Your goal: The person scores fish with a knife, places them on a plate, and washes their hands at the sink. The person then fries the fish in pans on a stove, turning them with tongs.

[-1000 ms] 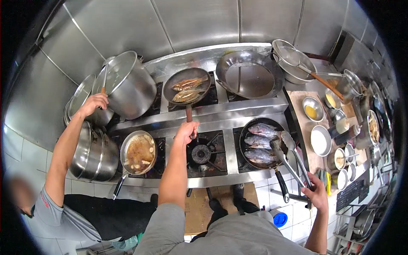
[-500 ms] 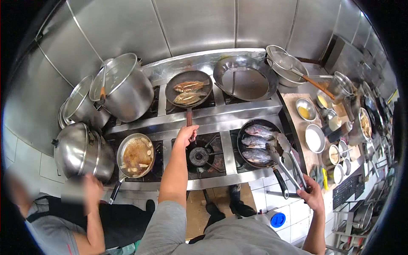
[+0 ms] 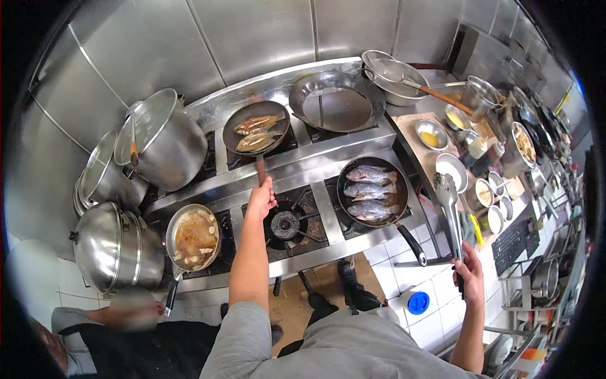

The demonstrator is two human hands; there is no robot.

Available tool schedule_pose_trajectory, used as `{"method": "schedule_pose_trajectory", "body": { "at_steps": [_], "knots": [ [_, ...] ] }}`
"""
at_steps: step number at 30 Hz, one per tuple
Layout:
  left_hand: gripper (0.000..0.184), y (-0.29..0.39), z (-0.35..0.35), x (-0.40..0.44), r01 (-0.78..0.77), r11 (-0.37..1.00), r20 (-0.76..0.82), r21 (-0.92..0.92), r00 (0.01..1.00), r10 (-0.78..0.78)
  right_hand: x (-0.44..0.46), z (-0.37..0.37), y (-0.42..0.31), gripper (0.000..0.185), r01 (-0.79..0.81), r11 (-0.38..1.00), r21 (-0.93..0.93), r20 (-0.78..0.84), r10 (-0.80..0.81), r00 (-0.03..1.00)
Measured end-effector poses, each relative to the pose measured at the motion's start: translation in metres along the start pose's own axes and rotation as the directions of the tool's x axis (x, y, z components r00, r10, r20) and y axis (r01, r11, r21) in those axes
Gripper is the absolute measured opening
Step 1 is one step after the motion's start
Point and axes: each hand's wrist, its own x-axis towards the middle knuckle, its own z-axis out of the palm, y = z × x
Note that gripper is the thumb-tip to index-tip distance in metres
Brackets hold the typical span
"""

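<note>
My left hand (image 3: 261, 198) is closed around the handle of a frying pan (image 3: 232, 140) on the back row of the stove, with two browned fish (image 3: 257, 132) in it. My right hand (image 3: 469, 273) grips metal tongs (image 3: 450, 208), which point up beside the counter's edge, their jaws holding no fish that I can see. Left of the tongs, a black frying pan (image 3: 343, 183) on the front row holds several raw silvery fish (image 3: 372, 191). Its handle juts toward me.
A wide dark pan (image 3: 305, 95) and a tall stockpot (image 3: 170, 145) stand at the back. Front left, a skillet (image 3: 218, 237) holds brown liquid and pale pieces. Bowls, including one of white powder (image 3: 451, 169), line the right counter. A co-worker's dark apron (image 3: 151, 347) shows lower left.
My right hand has swung the tongs away from the raw fish pan, to the right, and their arms look closer together. My left hand keeps hold of the pan handle. The view has shifted.
</note>
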Motion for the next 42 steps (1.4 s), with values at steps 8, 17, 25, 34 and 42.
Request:
{"method": "schedule_pose_trajectory", "body": {
  "at_steps": [8, 17, 25, 34, 42],
  "knots": [
    [0.032, -0.001, -0.015, 0.002, 0.003, 0.998, -0.012, -0.056, 1.0, -0.003, -0.051, -0.016, 0.017, 0.067, -0.017, 0.999, -0.051, -0.091, 0.012, 0.996],
    [0.067, -0.081, -0.017, -0.084, -0.061, 0.997, -0.221, -0.051, 0.974, 0.049, -0.075, -0.042, 0.004, 0.062, -0.001, 1.0, 0.015, -0.184, 0.004, 0.983],
    [0.046, -0.251, 0.163, -0.22, 0.211, 0.885, 0.465, 0.415, 0.787, -0.406, -0.023, -0.064, 0.003, 0.063, -0.013, 0.909, -0.417, -0.086, -0.026, 0.996],
    [0.039, -0.314, 0.366, -0.194, 0.472, 0.78, 0.494, -0.411, 0.834, -0.244, 0.025, -0.129, 0.027, 0.066, 0.137, 0.745, -0.652, 0.141, -0.059, 0.988],
    [0.028, -0.287, 0.255, -0.239, 0.205, 0.978, 0.148, 0.029, 0.967, -0.207, 0.129, -0.137, 0.01, 0.06, 0.48, 0.553, -0.681, 0.461, -0.186, 0.868]
  ]
}}
